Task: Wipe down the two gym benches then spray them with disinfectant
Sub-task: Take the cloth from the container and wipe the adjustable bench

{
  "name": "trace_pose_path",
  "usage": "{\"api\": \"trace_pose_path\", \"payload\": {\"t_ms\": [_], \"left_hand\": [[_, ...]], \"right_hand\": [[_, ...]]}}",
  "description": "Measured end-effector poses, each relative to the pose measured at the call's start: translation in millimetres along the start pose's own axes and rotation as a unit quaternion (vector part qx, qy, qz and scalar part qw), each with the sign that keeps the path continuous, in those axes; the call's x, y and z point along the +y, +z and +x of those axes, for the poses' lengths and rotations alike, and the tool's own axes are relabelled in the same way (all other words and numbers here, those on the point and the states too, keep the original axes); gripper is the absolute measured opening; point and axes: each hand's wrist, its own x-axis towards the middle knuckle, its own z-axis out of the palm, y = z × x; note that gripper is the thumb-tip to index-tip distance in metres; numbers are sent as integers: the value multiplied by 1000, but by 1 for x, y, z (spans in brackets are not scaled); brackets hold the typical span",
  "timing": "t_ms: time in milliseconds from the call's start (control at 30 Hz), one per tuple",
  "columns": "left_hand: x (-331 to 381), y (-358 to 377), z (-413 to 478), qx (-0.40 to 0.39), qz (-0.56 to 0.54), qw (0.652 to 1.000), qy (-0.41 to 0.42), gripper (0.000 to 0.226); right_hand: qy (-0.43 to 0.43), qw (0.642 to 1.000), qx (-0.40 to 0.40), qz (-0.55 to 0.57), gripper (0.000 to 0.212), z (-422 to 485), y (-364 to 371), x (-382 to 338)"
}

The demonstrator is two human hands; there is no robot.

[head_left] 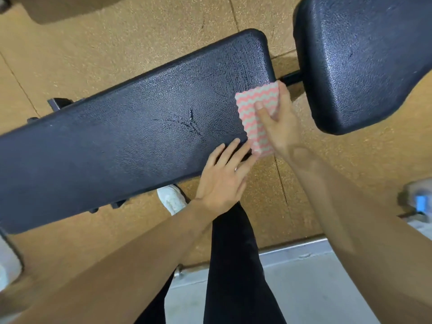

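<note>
The right hand point(280, 127) grips the folded pink zigzag cloth point(252, 127), thumb on top and fingers curled over its far edge, at the end of the first bench point(117, 141). The left hand point(222, 178) lies flat with straight fingers on the pad's edge just beside the cloth and holds nothing. To wipe well, I think the right hand should press the cloth flat and draw long overlapping strokes past the left hand, also over the cracked patch beyond its fingers; the second bench point(364, 61) stands beyond the right hand.
</note>
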Motion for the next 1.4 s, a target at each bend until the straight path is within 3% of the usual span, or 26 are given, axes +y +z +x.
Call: {"api": "trace_pose_path", "payload": {"t_ms": [133, 333, 433, 567, 633, 733, 833, 933, 1000, 1100, 1167, 1200, 1233, 1300, 1367, 1400], "left_hand": [[14, 10, 11, -16, 12, 1000, -4, 68], [5, 14, 7, -23, 46, 998, 22, 74], [-4, 16, -6, -21, 81, 996, 33, 71], [-13, 16, -31, -4, 95, 995, 2, 72], [-16, 15, -39, 9, 85, 996, -20, 71], [-19, 15, -56, 41, 67, 995, -65, 68], [-28, 16, -82, 49, 71, 987, -132, 68], [-43, 13, -113, 8, 81, 979, -188, 70], [-52, 7, -128, -15, 67, 970, -233, 72], [-50, 6, -140, 15, -22, 947, -319, 72], [-40, 12, -139, 104, -181, 886, -414, 61], [-32, 14, -135, 144, -281, 826, -467, 51], [-26, 12, -127, 159, -375, 748, -523, 39], [-16, 0, -104, 110, -547, 560, -613, 20], [-10, -8, -80, 12, -705, 378, -600, 19], [-9, -9, -70, -17, -760, 315, -569, 25]], "right_hand": [[44, 979, -32, 195, 51, -16, -3, 24], [186, 929, -85, 309, 52, -40, -6, 36], [219, 906, -69, 356, 38, -41, -6, 35], [287, 868, -5, 406, 48, -45, 3, 37], [324, 835, 8, 445, 61, -56, 14, 32], [349, 831, -6, 433, 54, -77, 40, 16], [358, 815, -48, 452, 71, -94, 66, 5], [386, 801, -72, 451, 49, -102, 83, -2], [416, 785, -86, 450, 52, -107, 87, -6], [462, 765, -99, 437, 36, -110, 86, -12], [470, 768, -84, 427, 26, -109, 85, -14], [468, 772, -75, 423, 26, -109, 85, -15], [464, 777, -71, 419, 27, -108, 85, -15], [452, 793, -72, 401, 25, -107, 88, -15], [440, 808, -81, 383, 27, -106, 91, -17], [437, 812, -85, 377, 31, -106, 93, -18]]}}
